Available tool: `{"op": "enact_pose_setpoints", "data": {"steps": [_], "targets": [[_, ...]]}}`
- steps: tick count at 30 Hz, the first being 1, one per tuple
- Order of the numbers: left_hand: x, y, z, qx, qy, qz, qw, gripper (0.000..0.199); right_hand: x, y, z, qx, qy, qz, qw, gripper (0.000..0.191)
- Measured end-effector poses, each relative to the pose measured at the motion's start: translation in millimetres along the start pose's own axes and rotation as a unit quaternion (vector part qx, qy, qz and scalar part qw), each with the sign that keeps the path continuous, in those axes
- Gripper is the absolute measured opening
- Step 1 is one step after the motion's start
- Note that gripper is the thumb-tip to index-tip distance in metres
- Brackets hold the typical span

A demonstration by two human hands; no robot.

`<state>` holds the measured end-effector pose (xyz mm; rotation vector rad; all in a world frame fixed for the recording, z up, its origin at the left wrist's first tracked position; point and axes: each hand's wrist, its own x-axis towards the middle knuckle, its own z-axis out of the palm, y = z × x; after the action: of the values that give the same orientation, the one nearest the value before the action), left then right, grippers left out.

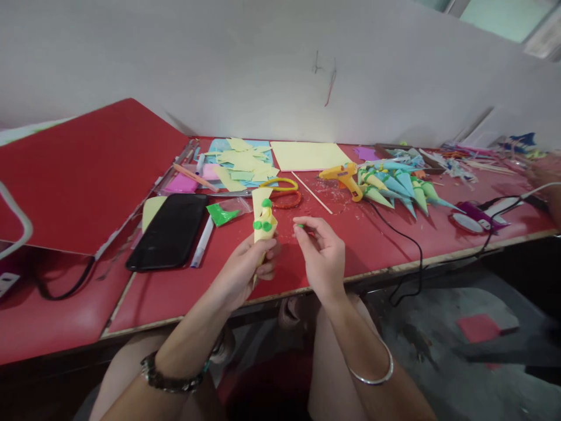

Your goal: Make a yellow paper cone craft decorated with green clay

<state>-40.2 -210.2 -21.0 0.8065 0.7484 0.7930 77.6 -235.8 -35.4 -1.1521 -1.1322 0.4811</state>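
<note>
My left hand [252, 266] is wrapped round the lower part of a yellow paper cone [265, 231], held upright above the table's front edge. Green blobs sit on the cone's front and near its top. To the right, apart from the cone, my right hand [322, 251] pinches a small green piece [300, 225] between thumb and forefinger. Just left of the cone, on the red table [236, 234], lies a small clear bag with green material [222, 214]. Scissors with yellow and red handles [287, 193] lie behind the cone.
A black phone [169, 232] and a pen [202, 242] lie at left. Paper scraps [245, 161] and a yellow sheet [310, 156] are at the back. A yellow glue gun [344, 177], corded, rests beside a pile of paper cones [397, 182]. Another person's hand [546, 178] shows far right.
</note>
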Motion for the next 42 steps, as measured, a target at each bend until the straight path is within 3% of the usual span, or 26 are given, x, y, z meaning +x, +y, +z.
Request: {"op": "enact_pose_setpoints", "data": {"steps": [6, 11, 14, 17, 21, 30, 34, 42], "targets": [[-0.2, -0.6, 2.6, 0.016, -0.01, 0.014, 1.0, 0.021, 0.5, -3.2, -1.5, 0.072, 0.009, 0.053, 0.996, 0.018], [-2.0, -1.2, 1.9, 0.045, -0.01, 0.014, 0.999, 0.017, 0.6, -2.0, -0.6, 0.061, 0.011, 0.063, 0.996, 0.006], [-2.0, -1.8, -1.3, 0.073, -0.008, 0.008, 0.997, 0.022, 0.4, -2.6, -0.7, 0.068, -0.006, 0.058, 0.996, 0.014], [-2.1, -2.0, -4.4, 0.103, -0.058, -0.008, 0.993, 0.03, 0.3, -3.3, -1.9, 0.059, 0.006, 0.044, 0.997, 0.022], [-3.5, -1.6, -3.8, 0.094, -0.096, -0.002, 0.991, 0.027, 0.8, -1.6, -3.1, 0.027, 0.029, 0.036, 0.999, 0.013], [-4.2, 0.3, -1.5, 0.048, -0.087, -0.036, 0.994, 0.015, 0.9, -3.1, -3.7, 0.049, 0.026, 0.03, 0.998, 0.016], [-4.1, 0.0, -2.0, 0.049, -0.099, -0.038, 0.993, 0.02, 0.3, -3.2, -2.6, 0.032, 0.03, 0.003, 0.999, 0.01], [-4.7, -1.4, -1.4, 0.044, -0.097, -0.038, 0.994, 0.026, -2.0, -1.6, 0.3, 0.039, 0.009, -0.014, 0.999, 0.016]]}}
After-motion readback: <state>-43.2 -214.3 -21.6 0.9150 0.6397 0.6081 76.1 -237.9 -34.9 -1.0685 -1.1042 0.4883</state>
